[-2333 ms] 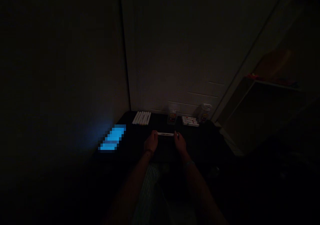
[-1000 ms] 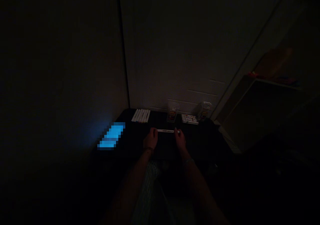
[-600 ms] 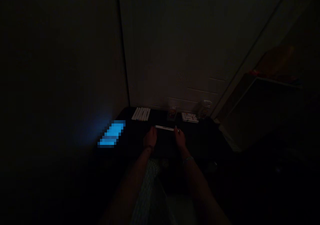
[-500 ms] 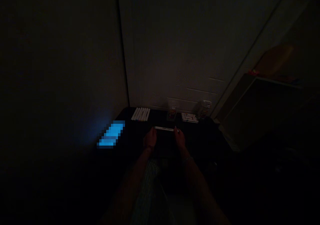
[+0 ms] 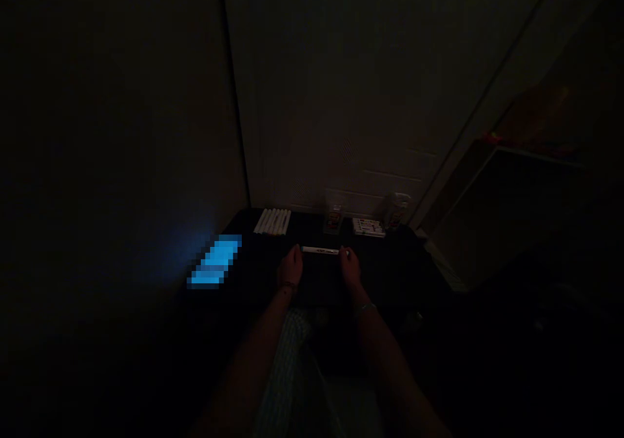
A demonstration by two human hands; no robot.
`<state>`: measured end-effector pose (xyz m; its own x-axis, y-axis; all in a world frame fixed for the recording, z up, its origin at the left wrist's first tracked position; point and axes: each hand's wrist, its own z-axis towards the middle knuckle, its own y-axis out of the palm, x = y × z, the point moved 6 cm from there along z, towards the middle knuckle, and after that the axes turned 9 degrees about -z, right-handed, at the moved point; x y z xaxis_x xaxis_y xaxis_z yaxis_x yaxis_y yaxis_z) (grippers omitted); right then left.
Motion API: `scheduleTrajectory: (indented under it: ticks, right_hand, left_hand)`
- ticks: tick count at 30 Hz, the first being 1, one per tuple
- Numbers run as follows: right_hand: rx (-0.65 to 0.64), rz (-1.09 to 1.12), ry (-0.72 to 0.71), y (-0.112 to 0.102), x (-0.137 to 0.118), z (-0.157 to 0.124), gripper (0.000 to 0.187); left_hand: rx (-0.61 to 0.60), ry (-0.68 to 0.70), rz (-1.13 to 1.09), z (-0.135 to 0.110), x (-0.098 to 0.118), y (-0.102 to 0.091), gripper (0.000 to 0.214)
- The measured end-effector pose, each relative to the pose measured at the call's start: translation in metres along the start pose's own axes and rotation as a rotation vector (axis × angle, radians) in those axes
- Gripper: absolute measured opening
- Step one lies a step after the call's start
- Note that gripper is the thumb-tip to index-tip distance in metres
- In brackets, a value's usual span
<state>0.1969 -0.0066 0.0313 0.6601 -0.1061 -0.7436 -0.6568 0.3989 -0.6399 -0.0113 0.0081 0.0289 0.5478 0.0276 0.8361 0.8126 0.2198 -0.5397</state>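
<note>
1 dark left wristband [image 5: 288, 285]; 1 pale right wristband [image 5: 365, 307] — greenish patterned clothing [image 5: 285, 353]

Right hand [image 5: 350, 266] holds white marker [image 5: 320, 251]; left hand [image 5: 291, 267] near.

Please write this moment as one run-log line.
left hand: at white marker, left end | right hand: holding right end | behind: row of white markers, clear container

Glowing blue panel [image 5: 215, 260] beside the wall [image 5: 146, 132]
</note>
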Motion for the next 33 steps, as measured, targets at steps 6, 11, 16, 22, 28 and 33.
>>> scheduleTrajectory:
  ticks: [6,11,16,22,28,33]
  right_hand:
    - [0.018,-0.015,0.005,0.0029,0.0039,0.0013,0.04]
    - [0.017,-0.021,-0.005,0.0043,0.0049,0.0016,0.042]
    - [0.032,0.017,0.016,0.0054,0.0071,0.0039,0.042]
    - [0.055,0.053,0.002,0.0056,0.0084,0.0039,0.043]
    - [0.037,0.021,0.011,0.0065,0.0097,0.0038,0.043]
    - [0.025,0.01,0.022,0.0049,0.006,0.0027,0.042]
  left_hand:
    - [-0.019,0.01,-0.004,-0.0021,0.0034,-0.0014,0.05]
    - [-0.023,0.035,0.008,-0.0026,0.0052,-0.001,0.046]
    - [-0.007,-0.001,0.037,-0.0007,0.0021,-0.0003,0.046]
    - [-0.02,0.043,0.071,-0.0011,0.0048,-0.0002,0.042]
    - [-0.04,0.05,0.093,-0.001,0.0045,0.0007,0.041]
    - [-0.038,0.052,0.11,-0.0011,0.0046,0.0006,0.04]
